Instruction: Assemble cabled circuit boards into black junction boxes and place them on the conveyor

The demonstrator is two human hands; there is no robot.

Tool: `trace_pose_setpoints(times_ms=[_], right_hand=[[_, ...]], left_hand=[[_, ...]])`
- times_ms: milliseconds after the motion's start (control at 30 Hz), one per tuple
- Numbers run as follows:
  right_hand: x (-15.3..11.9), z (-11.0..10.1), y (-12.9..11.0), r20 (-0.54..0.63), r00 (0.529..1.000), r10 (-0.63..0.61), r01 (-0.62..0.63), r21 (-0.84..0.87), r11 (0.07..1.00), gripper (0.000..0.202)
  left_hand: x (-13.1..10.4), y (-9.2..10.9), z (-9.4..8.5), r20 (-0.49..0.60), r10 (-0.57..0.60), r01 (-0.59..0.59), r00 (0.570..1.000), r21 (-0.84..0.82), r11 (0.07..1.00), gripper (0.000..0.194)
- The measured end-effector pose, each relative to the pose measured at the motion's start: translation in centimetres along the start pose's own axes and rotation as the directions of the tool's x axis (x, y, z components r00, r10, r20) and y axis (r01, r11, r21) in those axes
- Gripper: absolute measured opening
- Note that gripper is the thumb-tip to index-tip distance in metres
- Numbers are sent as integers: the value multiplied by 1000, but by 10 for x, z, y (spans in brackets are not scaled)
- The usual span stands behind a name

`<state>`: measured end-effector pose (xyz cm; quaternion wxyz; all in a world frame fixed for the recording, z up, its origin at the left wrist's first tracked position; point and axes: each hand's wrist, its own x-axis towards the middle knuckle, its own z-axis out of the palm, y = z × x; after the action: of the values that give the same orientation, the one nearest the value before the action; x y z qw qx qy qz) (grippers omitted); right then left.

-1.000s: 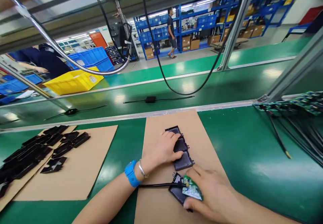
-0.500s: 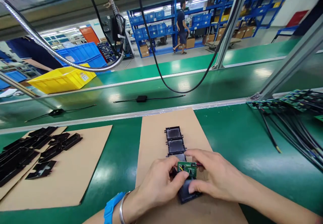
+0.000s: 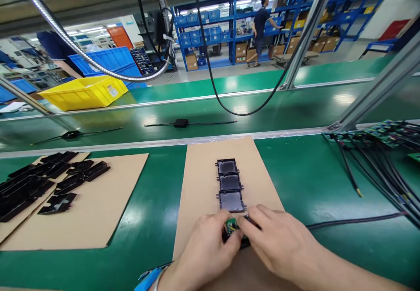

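Working with left hand (image 3: 211,245) and right hand (image 3: 274,240) close together, we clamp the green circuit board (image 3: 231,225) and black casing (image 3: 245,243) between them, seemingly to steady both sides. Three empty casings (image 3: 230,201) line up just beyond on the cardboard sheet (image 3: 200,173), likely for easy reach. Past its edges, tabletop (image 3: 157,208) gives room, though a cable (image 3: 357,220) crosses at right.

The worktop (image 3: 147,221) shows a smooth, glossy surface. The central sheet (image 3: 199,173) is matt brown cardboard. The three trays (image 3: 229,182) appear black plastic, dull inside. The yellow bin (image 3: 78,95) looks smooth plastic; the conduit (image 3: 141,79), shiny ribbed metal.
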<state>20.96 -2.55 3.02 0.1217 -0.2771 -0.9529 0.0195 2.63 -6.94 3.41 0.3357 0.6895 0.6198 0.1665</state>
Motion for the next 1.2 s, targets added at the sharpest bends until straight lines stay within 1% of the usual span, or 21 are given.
trace_pose_setpoints(times_ms=[33, 133, 200, 267, 367, 467, 533, 600, 667, 767, 833, 900, 933, 967, 1033, 1067, 1133, 1200], right_hand=[[-2, 1, 6, 53, 998, -20, 17, 43, 999, 22], [-4, 5, 22, 191, 981, -40, 17, 123, 992, 9], [-2, 8, 28, 242, 970, -38, 4, 140, 990, 9], [2, 10, 31, 251, 967, -44, 8, 141, 990, 10], [9, 9, 34, 235, 966, -108, 74, 148, 986, 13], [14, 7, 37, 248, 948, -198, 152, 195, 969, 16], [15, 8, 37, 270, 936, -225, 168, 217, 962, 10], [15, 11, 35, 296, 931, -214, 159, 199, 967, 3], [15, 15, 32, 306, 933, -188, 140, 173, 975, 5], [16, 19, 25, 268, 950, -160, 115, 176, 978, 6], [17, 20, 23, 247, 958, -144, 99, 186, 978, 6], [18, 21, 22, 249, 961, -123, 76, 192, 979, 6], [18, 22, 22, 254, 961, -111, 61, 200, 978, 6], [17, 22, 22, 257, 961, -99, 44, 212, 976, 7], [15, 23, 23, 257, 963, -79, 14, 245, 969, 10], [14, 24, 24, 256, 964, -70, 1, 260, 966, 11], [13, 24, 24, 251, 966, -56, -18, 281, 959, 13], [12, 24, 23, 245, 969, -47, -28, 293, 956, 13]], left_hand=[[-3, -2, 1, -1, 16, -16, 1000, -5, 1000, 12], [-10, -9, 11, -55, 34, -31, 998, 60, 998, 46], [-11, -15, 19, -74, 18, -9, 997, 128, 992, 56], [-10, -20, 23, -73, 30, -17, 997, 177, 984, 56], [-8, -26, 23, -48, 83, -72, 995, 205, 976, 56], [-7, -29, 18, -19, 72, -66, 997, 198, 978, 54], [-6, -30, 17, -15, 58, -54, 998, 186, 981, 54], [-6, -30, 18, -7, 59, -57, 998, 184, 981, 54], [-7, -30, 19, 3, 63, -62, 998, 189, 980, 54], [-7, -32, 19, 5, 63, -63, 998, 171, 983, 54], [-7, -34, 14, 17, 74, -76, 997, 114, 991, 58], [-6, -37, 6, 54, 79, -81, 995, 28, 996, 62], [-6, -38, 1, 69, 72, -72, 995, -5, 997, 57], [-5, -39, -4, 85, 62, -61, 994, -18, 998, 47], [-4, -39, -9, 100, 55, -58, 993, 24, 998, 22], [-5, -38, -10, 95, 67, -73, 993, 68, 995, 18], [-6, -35, -6, 55, 128, -135, 990, 154, 979, 20], [-9, -32, 2, -30, 206, -195, 978, 219, 956, 21]])
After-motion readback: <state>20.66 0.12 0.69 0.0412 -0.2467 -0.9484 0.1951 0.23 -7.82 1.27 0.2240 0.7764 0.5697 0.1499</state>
